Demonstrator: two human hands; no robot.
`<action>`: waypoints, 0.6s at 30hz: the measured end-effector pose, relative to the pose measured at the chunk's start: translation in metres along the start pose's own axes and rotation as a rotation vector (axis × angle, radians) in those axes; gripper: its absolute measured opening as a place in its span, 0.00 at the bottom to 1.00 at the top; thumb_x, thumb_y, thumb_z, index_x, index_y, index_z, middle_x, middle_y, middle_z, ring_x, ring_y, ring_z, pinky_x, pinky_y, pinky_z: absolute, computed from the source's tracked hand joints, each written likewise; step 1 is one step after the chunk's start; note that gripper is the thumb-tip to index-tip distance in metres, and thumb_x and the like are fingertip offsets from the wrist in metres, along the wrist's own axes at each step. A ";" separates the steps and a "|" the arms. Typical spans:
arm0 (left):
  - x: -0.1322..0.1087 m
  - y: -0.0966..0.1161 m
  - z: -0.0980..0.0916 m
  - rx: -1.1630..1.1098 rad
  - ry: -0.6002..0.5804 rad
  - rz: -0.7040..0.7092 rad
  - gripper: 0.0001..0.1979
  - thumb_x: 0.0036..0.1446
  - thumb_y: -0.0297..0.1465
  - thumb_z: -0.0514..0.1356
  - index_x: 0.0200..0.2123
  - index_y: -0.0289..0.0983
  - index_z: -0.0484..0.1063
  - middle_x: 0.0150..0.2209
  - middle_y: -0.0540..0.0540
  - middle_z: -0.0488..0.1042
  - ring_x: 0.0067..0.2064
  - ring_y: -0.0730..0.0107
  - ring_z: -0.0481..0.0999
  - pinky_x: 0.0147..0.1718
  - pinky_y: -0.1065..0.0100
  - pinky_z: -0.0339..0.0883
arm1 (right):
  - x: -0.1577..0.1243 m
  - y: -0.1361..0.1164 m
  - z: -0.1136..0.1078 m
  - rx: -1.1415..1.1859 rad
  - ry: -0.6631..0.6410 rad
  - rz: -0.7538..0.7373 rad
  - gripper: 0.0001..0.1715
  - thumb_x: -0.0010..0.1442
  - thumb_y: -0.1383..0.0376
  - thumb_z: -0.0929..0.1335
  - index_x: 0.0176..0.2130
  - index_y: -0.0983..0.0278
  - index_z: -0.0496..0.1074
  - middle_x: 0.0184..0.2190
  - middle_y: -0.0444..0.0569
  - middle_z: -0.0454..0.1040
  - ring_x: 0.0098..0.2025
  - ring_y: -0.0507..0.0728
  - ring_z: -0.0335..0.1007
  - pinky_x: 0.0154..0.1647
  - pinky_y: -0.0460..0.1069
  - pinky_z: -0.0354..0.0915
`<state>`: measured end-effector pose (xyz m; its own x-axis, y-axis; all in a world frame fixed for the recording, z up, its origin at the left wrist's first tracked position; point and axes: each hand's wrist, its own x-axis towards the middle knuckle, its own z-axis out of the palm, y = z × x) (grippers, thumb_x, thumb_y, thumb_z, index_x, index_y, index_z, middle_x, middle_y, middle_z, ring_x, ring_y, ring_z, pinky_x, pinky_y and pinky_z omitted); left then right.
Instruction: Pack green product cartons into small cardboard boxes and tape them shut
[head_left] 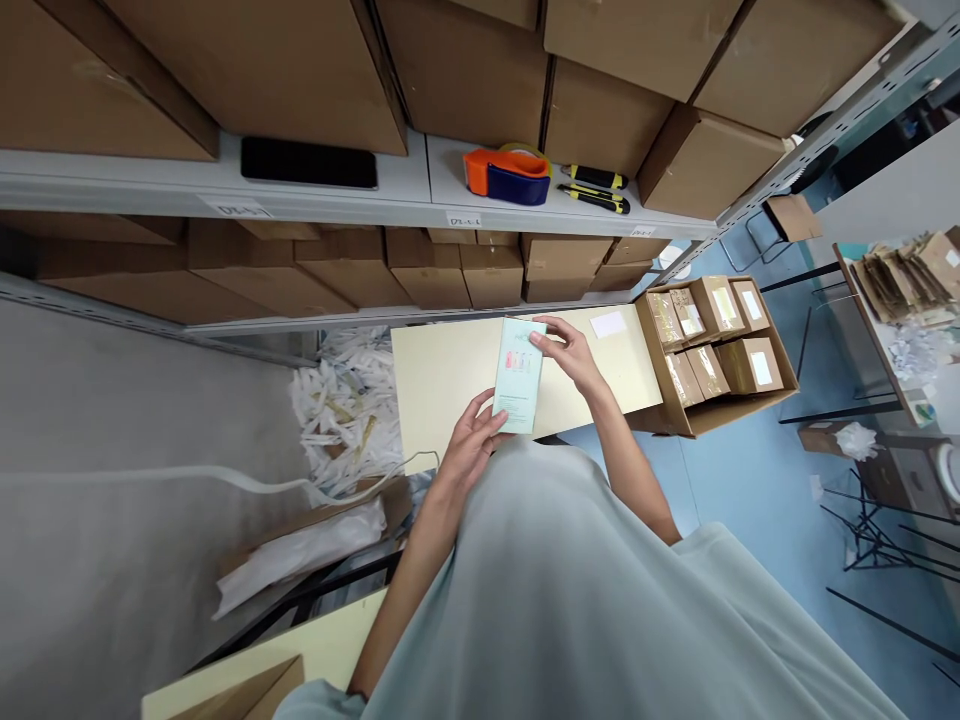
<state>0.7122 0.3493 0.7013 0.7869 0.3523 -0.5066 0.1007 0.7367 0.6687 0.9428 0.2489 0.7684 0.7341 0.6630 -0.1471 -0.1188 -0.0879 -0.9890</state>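
Note:
A flat, pale mint-green box [517, 385] with small pink pictures and fine print is held up over the cream tabletop [442, 370]. My left hand [474, 437] grips its lower left corner, thumb on the front face. At the upper right corner, my right hand [568, 350] has its fingers closed on the same box. Beyond my right hand, a white paper slip [608, 324] lies on the tabletop.
A carton [694, 425] of smaller brown boxes stands at the table's right end. Above, a shelf [322, 205] bears a black phone [308, 163], an orange-and-blue tape dispenser [508, 176] and utility knives [595, 189]. Shredded paper [345, 390] is heaped at the left.

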 end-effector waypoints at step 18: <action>0.012 -0.032 0.018 -0.290 0.085 -0.030 0.25 0.61 0.34 0.80 0.60 0.41 0.82 0.59 0.42 0.88 0.55 0.60 0.89 0.58 0.63 0.83 | 0.004 0.010 -0.024 -0.038 0.114 0.042 0.40 0.53 0.37 0.84 0.54 0.57 0.83 0.55 0.50 0.83 0.51 0.59 0.82 0.52 0.52 0.83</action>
<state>0.7294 0.3200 0.6834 0.7313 0.3656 -0.5758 -0.0646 0.8776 0.4751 0.9609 0.2328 0.7573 0.8003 0.5699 -0.1865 -0.1266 -0.1434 -0.9815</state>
